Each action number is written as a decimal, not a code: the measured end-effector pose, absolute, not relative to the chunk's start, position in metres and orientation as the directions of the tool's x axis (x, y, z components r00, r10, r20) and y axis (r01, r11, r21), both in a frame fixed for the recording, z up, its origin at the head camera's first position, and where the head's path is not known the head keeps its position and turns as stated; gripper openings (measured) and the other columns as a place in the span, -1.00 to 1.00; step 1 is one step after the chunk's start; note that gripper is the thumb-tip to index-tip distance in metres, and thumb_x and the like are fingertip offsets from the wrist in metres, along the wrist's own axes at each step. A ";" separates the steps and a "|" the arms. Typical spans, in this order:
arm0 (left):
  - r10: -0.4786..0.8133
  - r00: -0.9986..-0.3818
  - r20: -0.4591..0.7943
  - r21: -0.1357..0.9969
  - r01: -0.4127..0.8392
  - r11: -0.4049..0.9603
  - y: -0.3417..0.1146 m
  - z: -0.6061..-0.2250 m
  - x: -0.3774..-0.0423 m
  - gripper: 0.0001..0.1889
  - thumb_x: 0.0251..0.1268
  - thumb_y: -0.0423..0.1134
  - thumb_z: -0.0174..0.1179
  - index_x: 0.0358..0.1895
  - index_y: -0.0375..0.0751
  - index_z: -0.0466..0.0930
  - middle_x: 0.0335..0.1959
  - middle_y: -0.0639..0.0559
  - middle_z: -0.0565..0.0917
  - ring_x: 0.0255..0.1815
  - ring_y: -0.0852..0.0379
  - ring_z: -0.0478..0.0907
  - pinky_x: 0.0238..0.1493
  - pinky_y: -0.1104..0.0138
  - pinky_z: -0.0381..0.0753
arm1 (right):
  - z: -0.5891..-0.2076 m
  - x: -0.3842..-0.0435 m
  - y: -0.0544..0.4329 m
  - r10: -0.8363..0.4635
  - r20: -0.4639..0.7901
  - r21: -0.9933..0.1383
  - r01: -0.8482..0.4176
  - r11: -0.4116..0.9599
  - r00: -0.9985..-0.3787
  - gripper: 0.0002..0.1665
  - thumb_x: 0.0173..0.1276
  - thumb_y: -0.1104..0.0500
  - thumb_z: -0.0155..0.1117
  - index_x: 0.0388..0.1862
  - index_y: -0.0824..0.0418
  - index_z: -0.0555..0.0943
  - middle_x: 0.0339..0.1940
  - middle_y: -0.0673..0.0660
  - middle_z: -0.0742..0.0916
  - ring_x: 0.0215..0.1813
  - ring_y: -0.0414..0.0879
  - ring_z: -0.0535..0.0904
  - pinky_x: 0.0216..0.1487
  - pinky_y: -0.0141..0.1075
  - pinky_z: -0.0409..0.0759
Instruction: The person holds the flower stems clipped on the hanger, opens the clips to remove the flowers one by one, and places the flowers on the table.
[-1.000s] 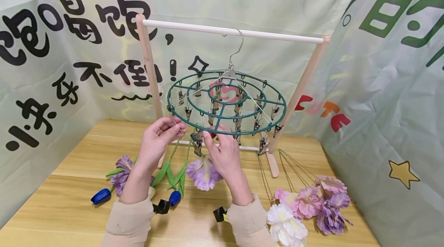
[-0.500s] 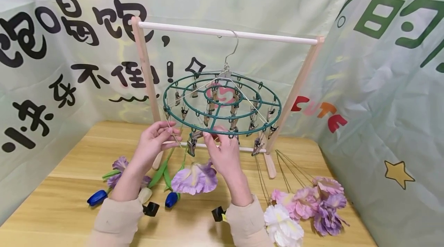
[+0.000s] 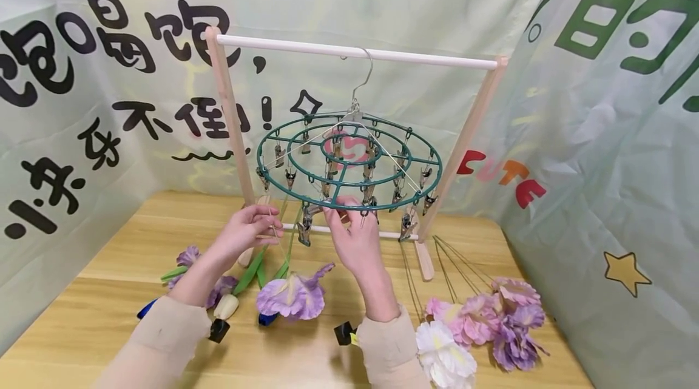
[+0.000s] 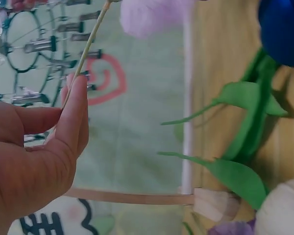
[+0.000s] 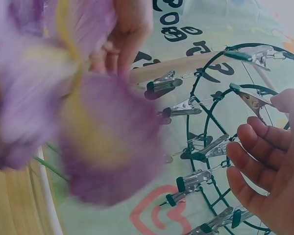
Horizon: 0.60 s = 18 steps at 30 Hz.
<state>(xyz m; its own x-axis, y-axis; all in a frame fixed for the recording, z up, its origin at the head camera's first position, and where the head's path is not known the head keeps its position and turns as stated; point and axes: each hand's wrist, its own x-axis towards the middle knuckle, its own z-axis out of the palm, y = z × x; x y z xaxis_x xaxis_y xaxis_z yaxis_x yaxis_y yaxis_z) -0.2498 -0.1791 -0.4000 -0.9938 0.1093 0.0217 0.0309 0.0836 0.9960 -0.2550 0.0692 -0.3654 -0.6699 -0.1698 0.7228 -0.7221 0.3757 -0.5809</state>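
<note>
My left hand (image 3: 248,231) pinches the thin stem (image 4: 85,54) of a purple artificial iris (image 3: 292,297) between thumb and fingers. The bloom hangs below and to the right of that hand, above the table. A round green clip hanger (image 3: 349,185) with several metal clips hangs from a rack. My right hand (image 3: 355,237) is under its front rim. In the right wrist view, this hand's thumb and fingers grip a metal clip (image 5: 252,100) with green tips. The blurred iris petals fill the left of that view.
The wooden rack (image 3: 226,104) with a white bar stands at the back of the table. Several pink, white and purple flowers (image 3: 483,319) lie at the right. Tulips, one white (image 3: 226,306), and another purple iris (image 3: 221,290) lie at the left.
My left hand has moved down and left, carrying the iris away from beneath the hanger's front rim. The right hand has stayed at the clip.
</note>
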 end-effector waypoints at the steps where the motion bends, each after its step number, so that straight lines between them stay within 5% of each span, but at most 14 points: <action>1: 0.126 -0.992 -0.002 0.997 0.008 0.076 -0.179 -0.402 -0.253 -0.59 0.69 -0.37 -0.09 0.40 -0.57 0.27 0.04 -0.31 0.61 0.01 -0.03 0.71 0.05 0.24 0.76 | -0.365 -0.255 0.070 -0.171 0.719 -0.583 -0.719 0.379 -0.673 -0.82 0.49 0.21 0.22 -0.24 0.30 0.69 -0.28 0.17 0.77 -0.31 0.01 0.68 -0.26 -0.22 0.70; 7: 0.235 -0.967 -0.095 0.995 -0.092 0.021 -0.175 -0.409 -0.273 -0.53 0.67 -0.35 -0.01 0.46 -0.55 0.28 0.08 -0.31 0.61 0.11 -0.13 0.68 0.20 0.10 0.70 | -0.364 -0.256 0.073 -0.157 0.686 -0.619 -0.683 0.387 -0.711 -0.81 0.46 0.20 0.23 -0.21 0.31 0.70 -0.31 0.16 0.77 -0.32 0.02 0.67 -0.24 -0.21 0.69; 11: 0.280 -0.952 -0.127 0.991 -0.109 0.077 -0.168 -0.411 -0.287 -0.53 0.67 -0.39 -0.03 0.47 -0.58 0.27 0.11 -0.37 0.60 -0.01 0.00 0.72 0.12 0.14 0.74 | -0.363 -0.256 0.076 -0.155 0.673 -0.632 -0.672 0.386 -0.723 -0.81 0.46 0.21 0.25 -0.17 0.32 0.71 -0.28 0.17 0.78 -0.30 0.04 0.67 -0.21 -0.14 0.70; 18: 0.269 -0.940 -0.210 0.964 -0.154 0.216 -0.155 -0.417 -0.306 -0.56 0.59 -0.49 0.04 0.43 -0.54 0.36 -0.02 -0.29 0.67 0.05 -0.20 0.70 0.05 0.12 0.77 | -0.363 -0.257 0.079 -0.152 0.652 -0.654 -0.653 0.382 -0.743 -0.81 0.49 0.18 0.25 -0.12 0.29 0.71 -0.21 0.16 0.78 -0.27 0.04 0.66 -0.18 -0.15 0.65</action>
